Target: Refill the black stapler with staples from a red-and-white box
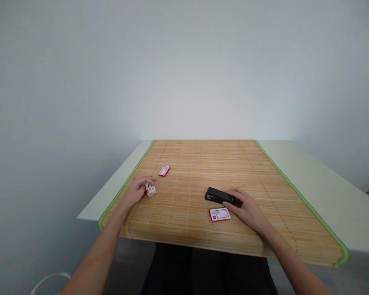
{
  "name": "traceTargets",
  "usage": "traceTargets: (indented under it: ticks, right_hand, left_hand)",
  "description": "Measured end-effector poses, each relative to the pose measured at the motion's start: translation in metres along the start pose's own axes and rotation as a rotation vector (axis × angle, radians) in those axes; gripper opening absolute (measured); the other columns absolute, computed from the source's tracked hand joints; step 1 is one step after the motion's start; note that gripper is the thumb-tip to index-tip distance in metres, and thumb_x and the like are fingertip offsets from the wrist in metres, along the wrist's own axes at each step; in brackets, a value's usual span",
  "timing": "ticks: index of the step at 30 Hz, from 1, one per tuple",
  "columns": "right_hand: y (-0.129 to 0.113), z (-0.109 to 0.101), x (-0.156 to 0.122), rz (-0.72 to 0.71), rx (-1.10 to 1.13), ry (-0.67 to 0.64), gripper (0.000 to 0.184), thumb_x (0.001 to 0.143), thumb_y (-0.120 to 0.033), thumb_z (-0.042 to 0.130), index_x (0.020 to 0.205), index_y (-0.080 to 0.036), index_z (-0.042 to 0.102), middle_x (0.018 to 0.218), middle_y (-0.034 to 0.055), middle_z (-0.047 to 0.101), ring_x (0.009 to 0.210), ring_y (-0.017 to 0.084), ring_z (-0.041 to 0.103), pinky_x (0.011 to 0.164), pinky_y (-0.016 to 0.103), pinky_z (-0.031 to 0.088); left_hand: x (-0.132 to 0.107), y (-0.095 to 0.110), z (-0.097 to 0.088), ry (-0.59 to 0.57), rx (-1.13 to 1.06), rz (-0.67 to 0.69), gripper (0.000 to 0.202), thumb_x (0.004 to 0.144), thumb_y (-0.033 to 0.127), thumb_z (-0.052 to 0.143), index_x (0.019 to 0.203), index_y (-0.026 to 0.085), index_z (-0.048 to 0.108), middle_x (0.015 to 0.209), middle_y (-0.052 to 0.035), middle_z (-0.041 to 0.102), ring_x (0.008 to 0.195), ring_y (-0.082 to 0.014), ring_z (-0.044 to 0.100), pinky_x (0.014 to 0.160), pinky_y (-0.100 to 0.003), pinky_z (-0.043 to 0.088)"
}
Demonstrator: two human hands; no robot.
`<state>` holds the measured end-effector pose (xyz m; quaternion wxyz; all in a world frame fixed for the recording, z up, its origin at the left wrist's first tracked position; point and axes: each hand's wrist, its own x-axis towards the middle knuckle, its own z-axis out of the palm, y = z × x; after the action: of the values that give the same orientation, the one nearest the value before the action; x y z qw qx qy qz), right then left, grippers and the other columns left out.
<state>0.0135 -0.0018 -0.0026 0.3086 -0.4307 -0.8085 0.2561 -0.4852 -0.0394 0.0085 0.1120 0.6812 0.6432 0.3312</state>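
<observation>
A small white box with red and dark print (151, 190) is at my left hand (137, 190), on the left part of the mat. The fingers of that hand curve over the box's far edge, hiding part of it. My right hand (245, 206) grips the rear end of a black stapler (220, 195), thumb on the near side and fingers on the far side. The stapler lies on the mat, its front pointing left and its jaw slightly apart. Just in front of it lies a flat red-and-white box (219, 214), close to my right thumb.
Another flat red-and-white box (164, 171) lies farther back, beyond my left hand. A bamboo mat with green edging (203, 159) covers the middle of the white table (298, 164). A pale wall (199, 82) rises behind the table.
</observation>
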Motion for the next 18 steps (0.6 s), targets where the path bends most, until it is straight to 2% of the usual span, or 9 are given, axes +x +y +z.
traceTargets:
  ticks: [2,5,7,9,12,14,16,18]
  right_hand:
    - [0.000,0.000,0.002,0.026,-0.014,-0.002,0.032,0.091,-0.044,0.066,0.117,-0.028,0.074,0.110,0.0054,0.068,0.100,0.025,0.065,0.087,0.036,0.052]
    - [-0.008,0.004,0.013,0.054,-0.038,-0.038,0.032,0.091,-0.043,0.066,0.117,-0.027,0.074,0.103,0.0056,0.068,0.092,0.023,0.065,0.081,0.034,0.051]
    - [-0.020,0.011,0.026,0.052,-0.060,-0.086,0.029,0.091,-0.042,0.066,0.113,-0.026,0.075,0.099,0.0055,0.068,0.090,0.023,0.065,0.079,0.033,0.049]
    - [-0.039,0.024,0.045,0.052,-0.093,-0.142,0.026,0.090,-0.042,0.068,0.107,-0.024,0.076,0.098,0.0062,0.069,0.090,0.023,0.065,0.080,0.033,0.048]
    - [-0.074,0.056,0.078,0.081,-0.130,-0.227,0.027,0.087,-0.041,0.073,0.105,-0.021,0.076,0.104,0.0089,0.072,0.097,0.025,0.066,0.086,0.032,0.047]
    - [-0.099,0.084,0.100,0.091,-0.125,-0.248,0.029,0.084,-0.043,0.077,0.102,-0.021,0.076,0.104,0.0090,0.073,0.096,0.025,0.067,0.084,0.031,0.047]
    - [-0.123,0.114,0.117,0.108,-0.118,-0.252,0.029,0.084,-0.045,0.076,0.098,-0.019,0.076,0.100,0.0102,0.074,0.092,0.026,0.069,0.079,0.031,0.048]
    - [-0.145,0.142,0.132,0.121,-0.101,-0.240,0.033,0.086,-0.048,0.075,0.099,-0.018,0.076,0.101,0.0111,0.075,0.092,0.026,0.070,0.077,0.030,0.049]
  left_hand:
    - [-0.004,0.005,-0.003,0.135,0.001,0.000,0.029,0.081,0.016,0.041,0.085,0.020,0.070,0.119,-0.0065,0.072,0.122,-0.0253,0.059,0.111,-0.050,0.042]
    - [-0.016,0.017,-0.005,0.353,0.074,-0.037,0.026,0.091,0.022,0.043,0.093,0.020,0.069,0.116,-0.0075,0.070,0.116,-0.0246,0.061,0.109,-0.046,0.044]
    - [-0.029,0.034,0.002,0.415,0.127,-0.091,0.024,0.096,0.030,0.046,0.101,0.021,0.068,0.109,-0.0075,0.069,0.107,-0.0254,0.062,0.104,-0.046,0.047]
    - [-0.045,0.057,0.017,0.405,0.120,-0.101,0.026,0.098,0.034,0.048,0.111,0.021,0.066,0.111,-0.0080,0.068,0.104,-0.0255,0.063,0.102,-0.045,0.048]
    - [-0.061,0.094,0.046,0.308,0.118,-0.021,0.034,0.098,0.034,0.052,0.129,0.023,0.060,0.127,-0.0103,0.063,0.120,-0.0276,0.059,0.110,-0.048,0.044]
    - [-0.065,0.109,0.059,0.308,0.176,-0.017,0.040,0.097,0.033,0.054,0.136,0.023,0.056,0.136,-0.0120,0.059,0.131,-0.0306,0.052,0.116,-0.052,0.038]
    - [-0.063,0.110,0.064,0.357,0.266,-0.067,0.045,0.097,0.033,0.054,0.140,0.022,0.053,0.146,-0.0141,0.052,0.141,-0.0337,0.043,0.120,-0.057,0.030]
    - [-0.060,0.099,0.062,0.414,0.356,-0.166,0.050,0.097,0.036,0.054,0.144,0.020,0.050,0.155,-0.0166,0.043,0.148,-0.0373,0.033,0.121,-0.063,0.022]
